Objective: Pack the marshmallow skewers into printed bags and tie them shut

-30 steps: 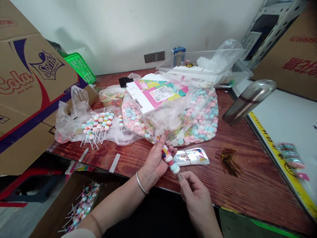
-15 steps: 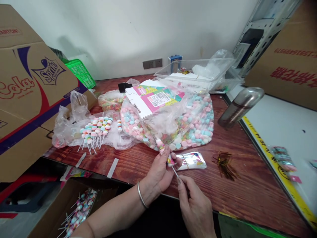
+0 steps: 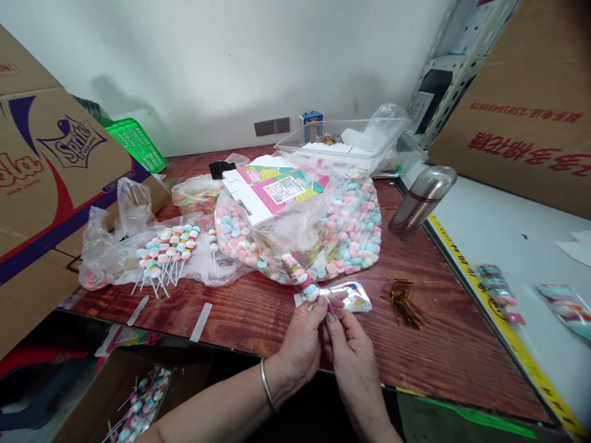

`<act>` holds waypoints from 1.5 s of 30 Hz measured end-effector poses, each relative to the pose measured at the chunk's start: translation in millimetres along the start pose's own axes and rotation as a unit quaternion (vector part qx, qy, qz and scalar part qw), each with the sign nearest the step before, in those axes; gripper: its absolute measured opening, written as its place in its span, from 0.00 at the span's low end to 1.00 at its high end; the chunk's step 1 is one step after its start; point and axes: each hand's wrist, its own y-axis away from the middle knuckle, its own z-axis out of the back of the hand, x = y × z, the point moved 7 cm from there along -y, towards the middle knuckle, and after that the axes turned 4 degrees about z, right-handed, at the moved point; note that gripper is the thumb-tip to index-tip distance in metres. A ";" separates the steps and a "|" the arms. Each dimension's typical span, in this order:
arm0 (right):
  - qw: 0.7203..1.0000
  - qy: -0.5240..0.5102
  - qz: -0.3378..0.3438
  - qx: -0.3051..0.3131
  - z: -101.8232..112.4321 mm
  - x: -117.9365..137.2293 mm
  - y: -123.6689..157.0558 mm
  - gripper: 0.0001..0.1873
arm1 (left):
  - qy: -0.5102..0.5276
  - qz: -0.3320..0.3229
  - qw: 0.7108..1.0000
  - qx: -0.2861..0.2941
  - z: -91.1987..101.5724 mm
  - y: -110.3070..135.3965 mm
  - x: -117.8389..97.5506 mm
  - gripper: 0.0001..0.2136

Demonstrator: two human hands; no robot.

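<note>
A marshmallow lollipop [image 3: 300, 277] in a clear printed wrapper tilts up and away from my closed fingers. Its lower end sits between the thumb and fingers of my left hand [image 3: 298, 341], which wears a silver bangle [image 3: 266, 384]. Right beside it, my right hand [image 3: 353, 354] pinches the gathered bottom of the wrapper; the stick is hidden by the fingers. Just behind the hands lies a banded stack of shiny wrappers [image 3: 357, 296]. Golden twist ties [image 3: 405, 306] lie in a loose bunch to the right.
Unwrapped marshmallow lollipops [image 3: 170, 246] rest on plastic at left. A large bag of marshmallows [image 3: 360, 234] carries printed cards [image 3: 277, 191]. A steel flask [image 3: 422, 200] stands at right, near wrapped lollipops [image 3: 496, 286]. Below left, a carton [image 3: 92, 394] holds more lollipops.
My right hand has moved up from the stick to the wrapper's bottom, against my left hand. More of the lollipop now shows above my left fingers. The view has turned slightly right.
</note>
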 end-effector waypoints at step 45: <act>0.849 0.495 0.107 -0.148 162.3 -2.2 -62.7 0.09 | -0.247 -0.014 0.969 -0.021 47.3 -19.1 -27.6 0.11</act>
